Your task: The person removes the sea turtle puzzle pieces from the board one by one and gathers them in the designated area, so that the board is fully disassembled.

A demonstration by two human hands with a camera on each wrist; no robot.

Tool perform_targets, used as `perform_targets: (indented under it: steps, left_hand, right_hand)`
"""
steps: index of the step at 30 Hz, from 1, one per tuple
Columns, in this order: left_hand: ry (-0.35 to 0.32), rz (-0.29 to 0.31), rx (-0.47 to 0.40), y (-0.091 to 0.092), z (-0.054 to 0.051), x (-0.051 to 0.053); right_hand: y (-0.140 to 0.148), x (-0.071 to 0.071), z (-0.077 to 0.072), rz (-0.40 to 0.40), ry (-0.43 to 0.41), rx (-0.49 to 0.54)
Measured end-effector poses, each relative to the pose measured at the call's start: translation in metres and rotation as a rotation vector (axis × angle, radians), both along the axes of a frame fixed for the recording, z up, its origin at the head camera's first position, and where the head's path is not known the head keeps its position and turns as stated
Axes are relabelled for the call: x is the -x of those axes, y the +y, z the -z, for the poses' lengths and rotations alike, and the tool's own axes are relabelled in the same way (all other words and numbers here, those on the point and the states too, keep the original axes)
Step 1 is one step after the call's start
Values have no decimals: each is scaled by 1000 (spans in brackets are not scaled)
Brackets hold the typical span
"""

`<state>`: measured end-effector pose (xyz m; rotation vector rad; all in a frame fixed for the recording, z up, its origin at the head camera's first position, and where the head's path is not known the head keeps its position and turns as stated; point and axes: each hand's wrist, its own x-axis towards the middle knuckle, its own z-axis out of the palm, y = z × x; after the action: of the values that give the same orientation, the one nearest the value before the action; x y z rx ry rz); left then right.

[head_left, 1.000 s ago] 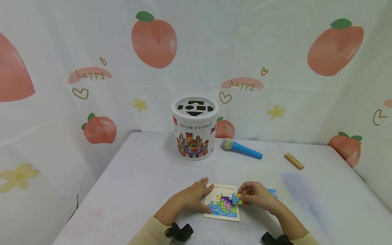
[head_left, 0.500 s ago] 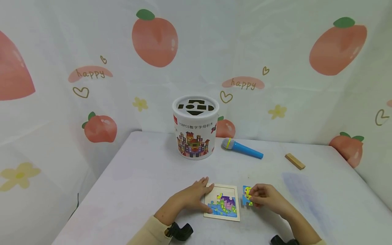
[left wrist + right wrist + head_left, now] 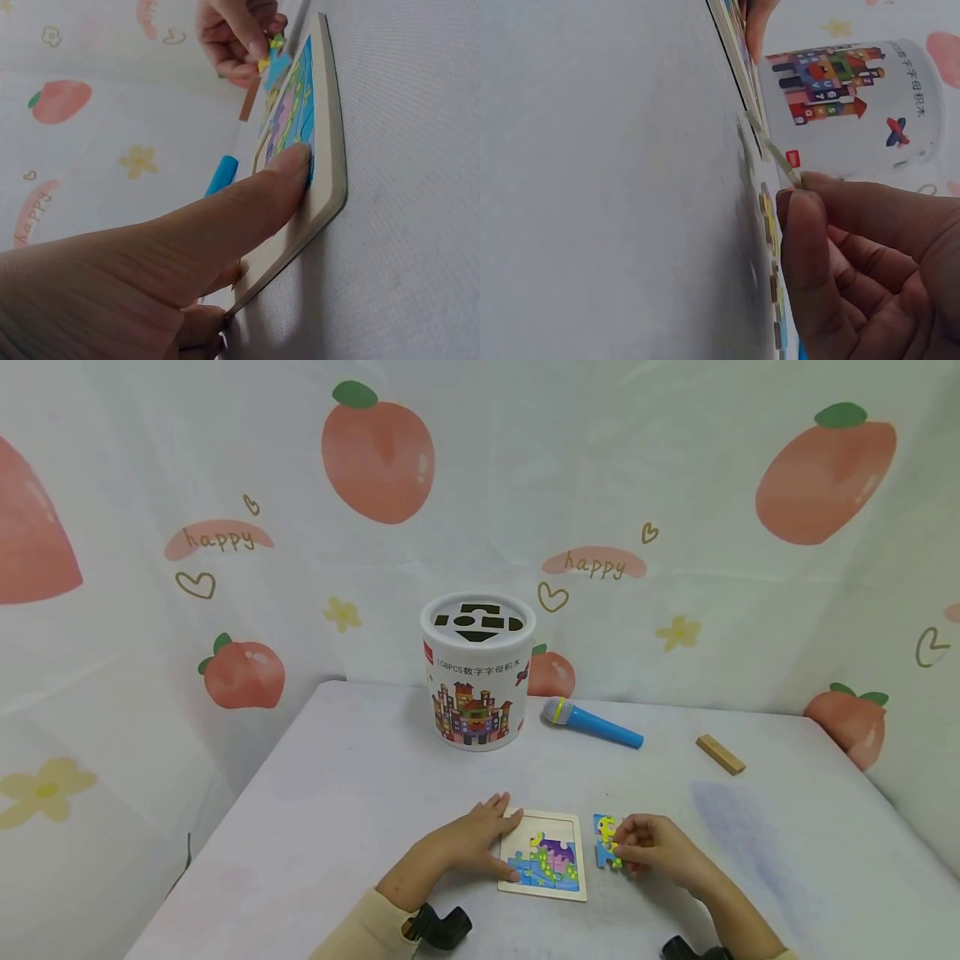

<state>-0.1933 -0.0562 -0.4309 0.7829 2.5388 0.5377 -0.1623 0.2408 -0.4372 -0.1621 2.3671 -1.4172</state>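
My left hand [image 3: 480, 839] lies spread on the left side of a wooden puzzle tray [image 3: 543, 896]; in the left wrist view its thumb [image 3: 277, 176] presses on the tray [image 3: 334, 150]. Blue, purple and green pieces [image 3: 558, 862] fill the tray's lower and right parts. Right of the tray, my right hand [image 3: 656, 847] pinches a blue and yellow puzzle piece [image 3: 606, 855] between thumb and fingers. The right wrist view shows this piece [image 3: 784, 161] edge-on, tilted, above the table. Other loose pieces [image 3: 769, 217] lie beneath the right hand, partly hidden.
A white bucket [image 3: 477, 693] with a shape-hole lid stands at the back of the table. Beside it lies a blue toy microphone [image 3: 600, 725], and farther right a small wooden block [image 3: 721, 755]. A patterned cloth hangs behind.
From over the tray's right edge, my right hand has moved right to beside the loose pieces, still pinching a piece. My left hand has stayed on the tray.
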Motion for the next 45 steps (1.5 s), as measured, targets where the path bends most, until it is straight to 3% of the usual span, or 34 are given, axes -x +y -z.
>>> perform_targets:
  steps: [10, 22, 24, 29, 33, 45]
  left_hand:
    - [-18, -14, 3, -1, -4, -2]
    - [-12, -6, 0, -1, -4, 0]
    - [-13, -4, 0, 0, -4, 0]
    - [-12, 0, 0, 0, -2, 0]
    - [3, 6, 3, 0, 0, 1]
    - [4, 10, 5, 0, -2, 1]
  right_hand:
    - [-6, -3, 1, 30, 32, -45]
    - [-16, -5, 1, 194, 57, -206]
    - [-14, -5, 1, 176, 68, -220]
    - [-4, -5, -1, 17, 170, -236]
    - [0, -6, -2, -56, 218, -235]
    - [1, -7, -2, -115, 250, -211]
